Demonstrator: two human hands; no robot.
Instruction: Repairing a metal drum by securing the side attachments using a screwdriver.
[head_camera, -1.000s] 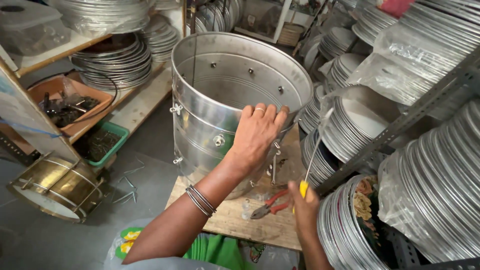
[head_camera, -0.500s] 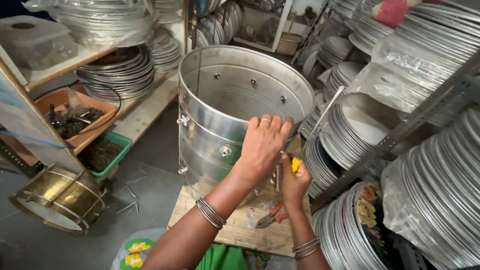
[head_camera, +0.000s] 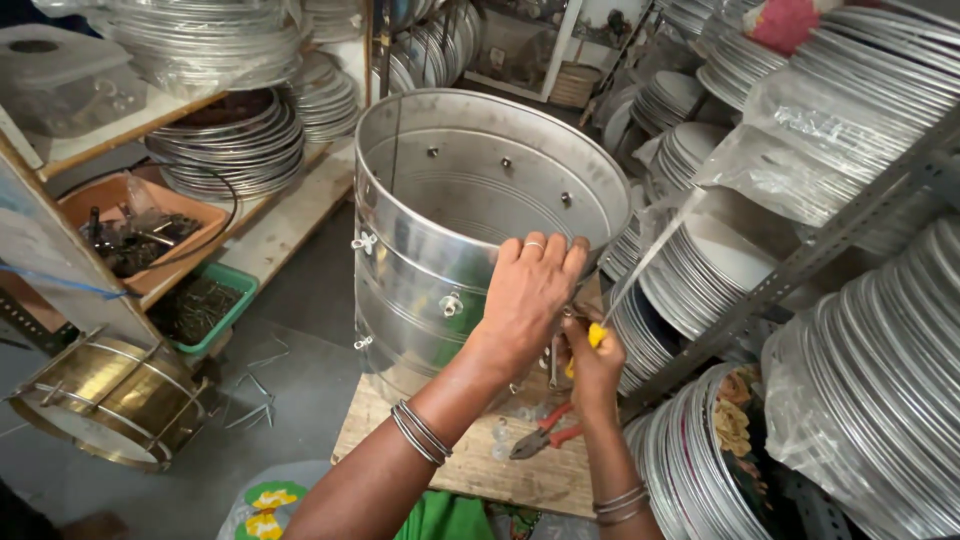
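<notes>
A large open steel drum shell (head_camera: 440, 230) stands on a low wooden board (head_camera: 470, 465). Small bolts and lugs stud its wall. My left hand (head_camera: 525, 300) grips the shell's near rim, fingers hooked over the edge. My right hand (head_camera: 592, 365) is beside the shell just below the rim, closed on a yellow-handled screwdriver (head_camera: 640, 270) whose long shaft slants up to the right. Red-handled pliers (head_camera: 545, 437) lie on the board near my right wrist.
Stacks of metal rings and hoops (head_camera: 850, 350) fill the racks at right and the shelves (head_camera: 225, 140) at left. A brass drum (head_camera: 105, 400) lies on the floor at left, near a green tray (head_camera: 205, 310) and an orange bin (head_camera: 140, 225) of hardware.
My right hand has brought the screwdriver up from the board to the shell's side under my left hand. My left hand stays on the rim. The view has moved closer.
</notes>
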